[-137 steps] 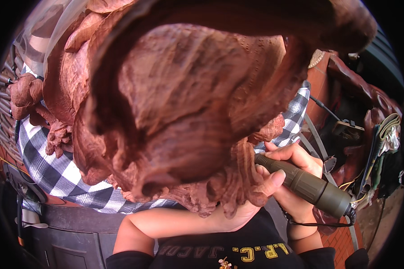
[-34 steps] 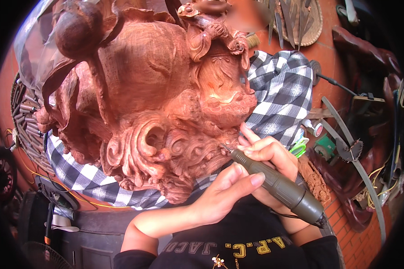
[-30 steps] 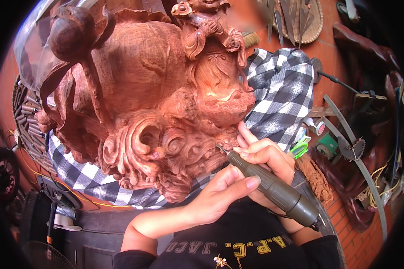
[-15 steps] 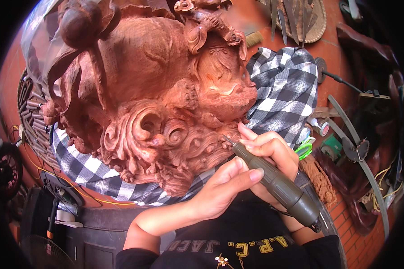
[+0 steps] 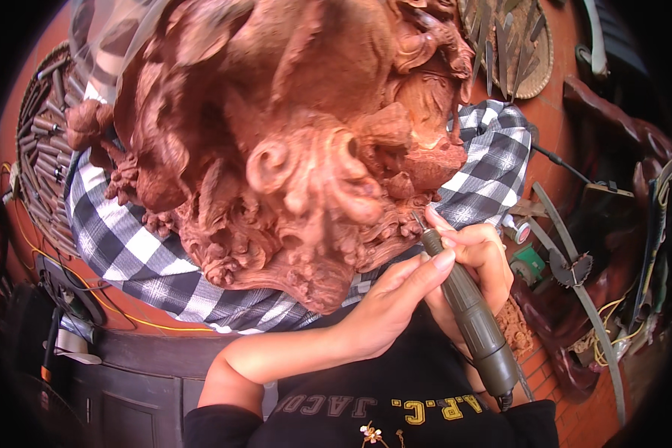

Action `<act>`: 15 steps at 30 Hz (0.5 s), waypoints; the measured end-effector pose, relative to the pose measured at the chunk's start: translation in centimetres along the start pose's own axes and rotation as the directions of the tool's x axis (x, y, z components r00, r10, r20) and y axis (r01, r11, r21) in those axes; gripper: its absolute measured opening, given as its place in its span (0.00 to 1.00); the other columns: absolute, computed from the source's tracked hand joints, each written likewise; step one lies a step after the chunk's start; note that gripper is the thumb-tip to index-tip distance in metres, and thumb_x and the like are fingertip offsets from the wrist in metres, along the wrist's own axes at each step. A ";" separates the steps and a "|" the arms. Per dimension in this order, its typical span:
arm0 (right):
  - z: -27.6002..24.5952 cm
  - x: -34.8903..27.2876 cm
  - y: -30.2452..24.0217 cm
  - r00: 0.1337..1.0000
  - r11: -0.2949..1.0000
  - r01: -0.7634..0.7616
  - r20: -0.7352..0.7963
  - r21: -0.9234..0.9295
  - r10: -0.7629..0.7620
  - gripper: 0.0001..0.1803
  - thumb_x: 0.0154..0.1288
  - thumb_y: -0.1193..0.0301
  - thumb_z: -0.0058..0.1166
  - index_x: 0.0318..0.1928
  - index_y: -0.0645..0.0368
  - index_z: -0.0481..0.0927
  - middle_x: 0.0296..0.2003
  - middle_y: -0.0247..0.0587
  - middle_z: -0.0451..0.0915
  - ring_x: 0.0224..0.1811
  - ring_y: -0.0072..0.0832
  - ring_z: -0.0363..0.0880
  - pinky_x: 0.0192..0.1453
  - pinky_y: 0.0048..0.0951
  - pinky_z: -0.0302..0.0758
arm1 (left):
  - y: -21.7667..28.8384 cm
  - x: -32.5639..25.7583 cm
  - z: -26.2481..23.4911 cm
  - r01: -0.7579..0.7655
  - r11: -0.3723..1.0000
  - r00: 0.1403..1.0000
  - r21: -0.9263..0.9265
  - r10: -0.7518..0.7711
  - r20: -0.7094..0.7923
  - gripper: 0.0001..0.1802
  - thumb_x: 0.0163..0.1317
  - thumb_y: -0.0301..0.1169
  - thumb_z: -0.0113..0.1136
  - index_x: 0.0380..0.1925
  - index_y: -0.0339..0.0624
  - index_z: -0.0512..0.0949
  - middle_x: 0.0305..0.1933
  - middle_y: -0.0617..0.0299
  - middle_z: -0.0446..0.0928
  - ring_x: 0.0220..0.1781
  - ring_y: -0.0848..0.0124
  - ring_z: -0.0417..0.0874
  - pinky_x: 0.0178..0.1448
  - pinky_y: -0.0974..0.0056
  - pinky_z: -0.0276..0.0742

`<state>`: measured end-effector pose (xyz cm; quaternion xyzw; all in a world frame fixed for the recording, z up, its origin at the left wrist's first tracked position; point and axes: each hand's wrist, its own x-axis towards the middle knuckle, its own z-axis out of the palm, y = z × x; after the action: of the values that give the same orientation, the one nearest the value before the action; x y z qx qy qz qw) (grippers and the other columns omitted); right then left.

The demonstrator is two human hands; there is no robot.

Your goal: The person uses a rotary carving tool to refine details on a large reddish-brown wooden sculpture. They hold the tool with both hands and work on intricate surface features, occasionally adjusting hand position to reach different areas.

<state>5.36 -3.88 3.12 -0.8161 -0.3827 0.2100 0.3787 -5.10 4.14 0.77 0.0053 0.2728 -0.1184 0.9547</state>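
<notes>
A large reddish-brown wood carving (image 5: 306, 172) with curls, folds and knobby detail lies in front of me on a black-and-white checked cloth (image 5: 134, 246). My right hand (image 5: 484, 261) wraps around a dark olive rotary carving tool (image 5: 470, 313), its cord end toward my body. The thin bit points at the carving's lower right edge; whether it touches the wood is hard to tell. My left hand (image 5: 396, 302) steadies the tool's front part from the left, the thumb laid against it and the other fingers partly hidden.
A round basket of handled chisels (image 5: 45, 149) stands at the left; another basket (image 5: 541, 60) with flat blades lies at the far right. A yellow cord (image 5: 119, 308) crosses the tiled floor. Dark polished wood pieces (image 5: 612, 119) and a toothed metal disc (image 5: 571, 270) are at the right.
The carving appears turned and shifted rightward in view, showing more of its front curls. Both hands and the tool are slightly further right, and the tool stands more upright.
</notes>
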 end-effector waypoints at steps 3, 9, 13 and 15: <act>0.1 -0.1 -0.2 1.000 0.999 -0.024 0.014 -0.025 0.024 0.15 0.50 0.80 0.68 0.34 0.68 0.73 0.34 0.52 0.78 0.37 0.38 0.83 0.52 0.41 0.84 | -0.2 0.0 0.1 -0.038 0.999 0.999 -0.033 0.038 -0.001 0.24 0.80 0.41 0.39 0.60 0.31 0.69 0.58 0.56 0.74 0.61 0.72 0.74 0.67 0.62 0.68; -0.3 -0.1 -0.3 0.995 0.997 -0.077 0.064 -0.025 0.079 0.17 0.48 0.79 0.70 0.33 0.68 0.72 0.32 0.51 0.78 0.38 0.38 0.84 0.55 0.43 0.84 | -0.7 0.0 -0.6 -0.055 0.981 0.992 -0.186 0.075 0.102 0.20 0.79 0.42 0.44 0.58 0.37 0.73 0.54 0.68 0.73 0.58 0.82 0.68 0.66 0.70 0.63; -0.5 0.2 -0.2 0.987 0.990 -0.136 0.087 0.029 0.133 0.17 0.48 0.82 0.69 0.34 0.66 0.72 0.33 0.50 0.78 0.38 0.37 0.84 0.56 0.42 0.83 | -0.7 0.3 -0.2 -0.063 0.980 0.995 -0.191 0.077 0.068 0.21 0.79 0.42 0.45 0.57 0.37 0.73 0.54 0.68 0.73 0.58 0.82 0.68 0.65 0.70 0.62; -0.6 0.3 -0.6 0.979 0.983 -0.182 0.095 0.011 0.180 0.14 0.53 0.83 0.66 0.33 0.65 0.71 0.33 0.47 0.77 0.39 0.32 0.82 0.58 0.42 0.80 | -0.4 0.4 0.1 -0.070 0.977 0.995 -0.201 0.083 0.057 0.21 0.79 0.43 0.45 0.57 0.36 0.74 0.54 0.68 0.73 0.58 0.82 0.68 0.65 0.70 0.62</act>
<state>5.64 -3.62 3.96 -0.8330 -0.3222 0.2853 0.3478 -4.78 3.62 0.64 -0.0833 0.2515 -0.0537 0.9628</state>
